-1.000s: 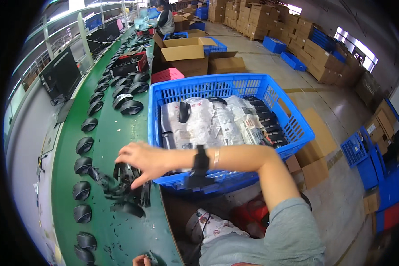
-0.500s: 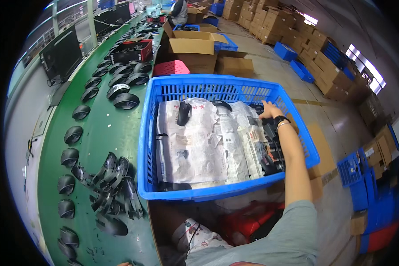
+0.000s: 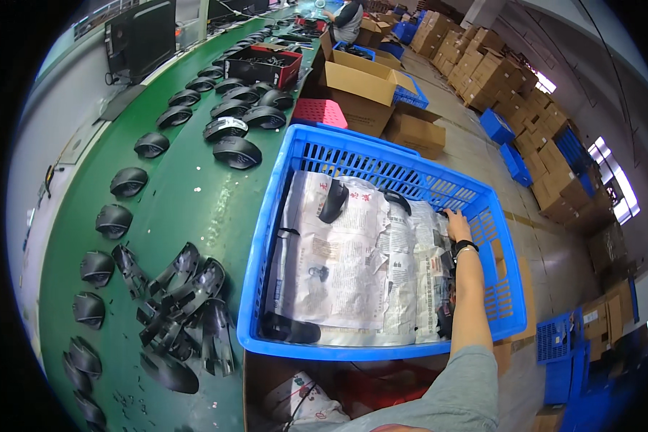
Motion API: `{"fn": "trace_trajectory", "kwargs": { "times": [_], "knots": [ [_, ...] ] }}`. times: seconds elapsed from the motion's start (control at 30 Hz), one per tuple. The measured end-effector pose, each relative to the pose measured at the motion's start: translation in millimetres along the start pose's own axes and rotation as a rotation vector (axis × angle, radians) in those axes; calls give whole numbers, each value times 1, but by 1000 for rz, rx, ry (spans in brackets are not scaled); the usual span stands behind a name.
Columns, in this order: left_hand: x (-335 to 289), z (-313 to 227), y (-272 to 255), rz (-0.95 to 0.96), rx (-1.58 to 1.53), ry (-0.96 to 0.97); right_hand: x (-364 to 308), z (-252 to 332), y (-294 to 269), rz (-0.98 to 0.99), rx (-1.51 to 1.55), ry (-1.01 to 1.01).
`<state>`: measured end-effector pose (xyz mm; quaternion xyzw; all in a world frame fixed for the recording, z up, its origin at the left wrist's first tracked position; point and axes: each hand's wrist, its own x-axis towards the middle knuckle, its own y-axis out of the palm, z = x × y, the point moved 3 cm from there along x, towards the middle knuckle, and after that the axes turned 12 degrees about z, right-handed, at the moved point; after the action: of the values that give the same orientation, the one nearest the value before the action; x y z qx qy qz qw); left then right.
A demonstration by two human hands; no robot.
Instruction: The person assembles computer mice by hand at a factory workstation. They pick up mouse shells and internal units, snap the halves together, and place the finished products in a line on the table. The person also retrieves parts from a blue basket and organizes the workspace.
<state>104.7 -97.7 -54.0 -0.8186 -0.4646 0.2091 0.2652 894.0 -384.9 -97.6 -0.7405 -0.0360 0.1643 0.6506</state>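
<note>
My right hand [image 3: 459,226] reaches into the blue plastic basket [image 3: 385,353], at the right edge of the newspaper sheets [image 3: 342,273] lying over its contents. Its visible fingers are apart and point down beside the paper; part of them is hidden. On the newspaper lie a black mouse shell [image 3: 333,201] and a curved black piece [image 3: 397,202]. Another black shell [image 3: 291,328] sits in the basket's near left corner. A strip of dark parts shows between the paper and my forearm. My left hand is out of view.
On the green workbench [image 3: 194,194] at left are rows of black mouse shells [image 3: 129,181] and a pile of black plastic parts [image 3: 183,302]. Farther off are a red-and-black bin [image 3: 264,66], open cartons [image 3: 356,83], a pink basket [image 3: 320,113] and a seated person [image 3: 348,21].
My right hand has come nearer along the basket's right side. The newspaper now covers more of the dark parts there. The whole view has shifted and turned.
</note>
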Motion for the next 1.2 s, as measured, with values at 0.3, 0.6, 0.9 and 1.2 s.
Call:
{"fn": "trace_trajectory", "kwargs": {
  "times": [0.3, 0.6, 0.9, 1.2],
  "knots": [
    [-2, 6, -5, 113, 43, 8, -23, -26, -40, -97, 147, -291],
    [4, -9, 0, -13, -14, -4, -60, -55, -47, 248, 32, -417],
    [7, -3, -1, 14, -61, 10, -46, -71, -52, 377, 118, -265],
    [7, -10, 1, 44, -14, 16, -44, -64, -16, 423, -209, -296]
  ]
}}
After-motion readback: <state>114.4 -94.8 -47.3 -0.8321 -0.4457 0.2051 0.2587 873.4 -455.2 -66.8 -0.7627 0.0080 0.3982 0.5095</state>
